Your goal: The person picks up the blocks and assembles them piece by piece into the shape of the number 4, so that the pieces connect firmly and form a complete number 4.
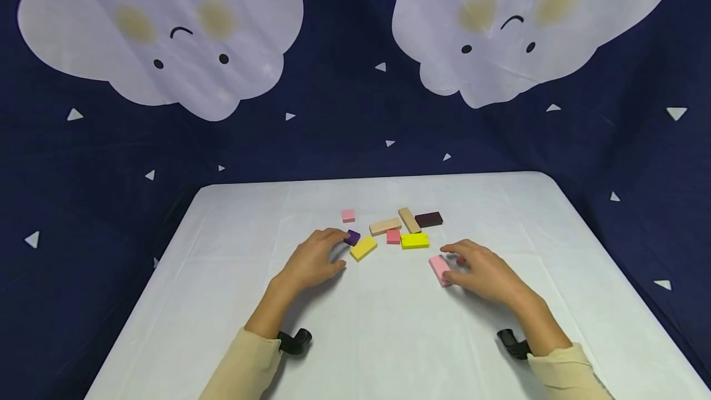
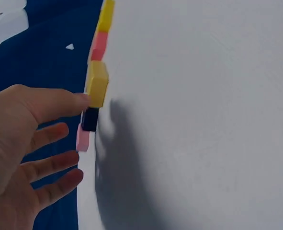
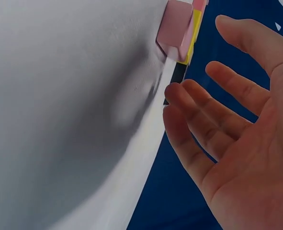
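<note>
My left hand (image 1: 314, 259) is over the table's middle with thumb and fingers spread apart. Its fingertips are right at a small dark purple block (image 1: 352, 237), and a pale yellow block (image 1: 363, 249) lies just beyond the thumb. In the left wrist view the thumb tip overlaps the edge of that yellow block (image 2: 98, 84). Beside a long pink block (image 1: 439, 270) my right hand (image 1: 482, 270) hovers, thumb over the block's near end in the head view. The right wrist view shows this hand's fingers loosely bent and spread, with the pink block (image 3: 175, 24) outside them.
Between the hands and farther back lie a bright yellow block (image 1: 415, 241), a red-pink block (image 1: 393, 237), two wooden blocks (image 1: 385, 226), a dark brown block (image 1: 429, 220) and a small pink block (image 1: 348, 215). A white cloth covers the table (image 1: 366, 338); a dark blue curtain (image 1: 344, 153) hangs behind.
</note>
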The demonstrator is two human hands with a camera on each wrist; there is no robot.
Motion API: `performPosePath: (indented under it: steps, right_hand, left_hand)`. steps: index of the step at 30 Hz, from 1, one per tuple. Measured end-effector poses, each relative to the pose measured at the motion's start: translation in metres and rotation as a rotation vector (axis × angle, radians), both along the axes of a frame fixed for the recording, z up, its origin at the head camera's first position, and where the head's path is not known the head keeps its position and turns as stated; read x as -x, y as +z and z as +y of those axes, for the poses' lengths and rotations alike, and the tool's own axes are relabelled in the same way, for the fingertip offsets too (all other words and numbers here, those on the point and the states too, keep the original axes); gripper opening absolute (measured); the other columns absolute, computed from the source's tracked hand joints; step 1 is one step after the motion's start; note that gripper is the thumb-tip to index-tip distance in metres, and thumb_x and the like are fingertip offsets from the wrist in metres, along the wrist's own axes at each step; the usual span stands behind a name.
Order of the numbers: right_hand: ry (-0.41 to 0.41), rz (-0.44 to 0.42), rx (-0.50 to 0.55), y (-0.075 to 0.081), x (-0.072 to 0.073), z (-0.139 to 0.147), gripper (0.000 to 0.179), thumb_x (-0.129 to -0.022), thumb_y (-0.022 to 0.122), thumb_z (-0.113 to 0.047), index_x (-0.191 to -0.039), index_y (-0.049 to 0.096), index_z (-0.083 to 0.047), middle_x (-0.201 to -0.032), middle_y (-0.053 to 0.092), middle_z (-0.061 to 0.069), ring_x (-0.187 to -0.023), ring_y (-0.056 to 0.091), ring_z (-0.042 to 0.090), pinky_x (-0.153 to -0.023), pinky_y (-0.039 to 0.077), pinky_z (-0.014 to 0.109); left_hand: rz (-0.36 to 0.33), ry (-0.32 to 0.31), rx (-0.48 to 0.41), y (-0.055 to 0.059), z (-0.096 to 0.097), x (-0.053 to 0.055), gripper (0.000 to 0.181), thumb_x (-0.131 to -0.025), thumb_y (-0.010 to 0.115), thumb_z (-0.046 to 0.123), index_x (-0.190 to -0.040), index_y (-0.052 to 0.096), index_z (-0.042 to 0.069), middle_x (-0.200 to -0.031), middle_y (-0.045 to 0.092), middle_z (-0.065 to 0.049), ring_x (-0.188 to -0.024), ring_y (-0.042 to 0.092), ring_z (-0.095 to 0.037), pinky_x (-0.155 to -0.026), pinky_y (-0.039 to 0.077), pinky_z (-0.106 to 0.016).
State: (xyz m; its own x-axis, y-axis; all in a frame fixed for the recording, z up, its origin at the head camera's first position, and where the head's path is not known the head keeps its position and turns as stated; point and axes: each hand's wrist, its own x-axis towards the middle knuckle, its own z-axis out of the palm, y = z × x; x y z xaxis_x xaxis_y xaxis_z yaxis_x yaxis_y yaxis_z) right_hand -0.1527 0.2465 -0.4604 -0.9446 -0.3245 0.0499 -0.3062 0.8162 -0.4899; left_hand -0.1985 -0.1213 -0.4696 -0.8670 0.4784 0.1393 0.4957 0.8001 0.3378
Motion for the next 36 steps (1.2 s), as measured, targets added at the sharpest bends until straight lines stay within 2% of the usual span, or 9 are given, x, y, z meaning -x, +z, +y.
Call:
performPosePath:
  steps: [5, 7, 12, 17, 21, 25, 36]
  right_hand:
    - [0.003, -0.018, -0.052, -0.001, 0.003, -0.006, 0.059, -0.078, 0.078, -0.037, -0.130, 0.059, -0.016, -0.122, 0.058, -0.001, -0.092, 0.059, 0.016, -0.075, 0.047, 0.042]
    - [0.012, -0.025, -0.073, -0.001, 0.003, -0.008, 0.063, -0.077, 0.078, -0.038, -0.133, 0.057, -0.017, -0.126, 0.055, -0.001, -0.093, 0.059, 0.015, -0.075, 0.047, 0.042]
    - [0.035, -0.032, -0.098, 0.000, 0.003, -0.012, 0.070, -0.076, 0.079, -0.038, -0.138, 0.051, -0.021, -0.132, 0.051, -0.002, -0.094, 0.058, 0.014, -0.075, 0.046, 0.041]
    - [0.059, -0.009, -0.142, -0.001, 0.001, -0.011, 0.072, -0.070, 0.084, -0.035, -0.135, 0.055, -0.022, -0.128, 0.053, -0.004, -0.092, 0.057, 0.013, -0.073, 0.046, 0.039]
    - [0.080, 0.034, -0.155, -0.005, 0.000, -0.009, 0.068, -0.068, 0.085, -0.032, -0.130, 0.060, -0.020, -0.127, 0.056, -0.001, -0.101, 0.057, 0.018, -0.081, 0.047, 0.045]
    - [0.082, 0.052, -0.158, -0.008, -0.002, -0.009, 0.061, -0.070, 0.085, -0.029, -0.126, 0.064, -0.016, -0.128, 0.057, 0.003, -0.116, 0.054, 0.027, -0.092, 0.043, 0.051]
    - [0.063, 0.027, -0.165, -0.007, -0.002, -0.012, 0.060, -0.073, 0.083, -0.029, -0.127, 0.064, -0.011, -0.130, 0.057, 0.006, -0.120, 0.051, 0.031, -0.095, 0.040, 0.054]
  left_hand:
    - [0.033, -0.141, 0.070, 0.000, 0.011, 0.005, 0.052, -0.082, 0.075, 0.016, -0.132, 0.058, 0.018, -0.138, 0.050, 0.002, -0.119, 0.049, -0.018, -0.097, 0.042, -0.036]
    - [0.044, -0.168, 0.081, 0.000, 0.015, 0.007, 0.052, -0.082, 0.075, 0.014, -0.132, 0.058, 0.018, -0.139, 0.050, 0.002, -0.117, 0.049, -0.018, -0.096, 0.043, -0.035]
    - [0.017, -0.160, 0.082, 0.001, 0.018, 0.010, 0.055, -0.080, 0.074, 0.015, -0.133, 0.057, 0.019, -0.139, 0.049, 0.003, -0.116, 0.048, -0.017, -0.095, 0.042, -0.034]
    - [-0.036, -0.174, 0.061, 0.003, 0.021, 0.011, 0.058, -0.081, 0.076, 0.020, -0.135, 0.056, 0.019, -0.141, 0.047, 0.003, -0.121, 0.046, -0.019, -0.099, 0.039, -0.035]
    - [-0.063, -0.177, 0.053, 0.004, 0.024, 0.013, 0.057, -0.081, 0.075, 0.020, -0.135, 0.056, 0.018, -0.141, 0.048, 0.001, -0.125, 0.046, -0.021, -0.103, 0.036, -0.037]
    - [-0.090, -0.175, 0.051, 0.002, 0.028, 0.015, 0.054, -0.082, 0.070, 0.018, -0.134, 0.056, 0.017, -0.140, 0.048, 0.001, -0.127, 0.045, -0.020, -0.104, 0.035, -0.037]
    - [-0.124, -0.158, 0.062, 0.000, 0.032, 0.017, 0.056, -0.079, 0.062, 0.008, -0.134, 0.056, 0.018, -0.140, 0.048, 0.003, -0.125, 0.046, -0.019, -0.104, 0.034, -0.036]
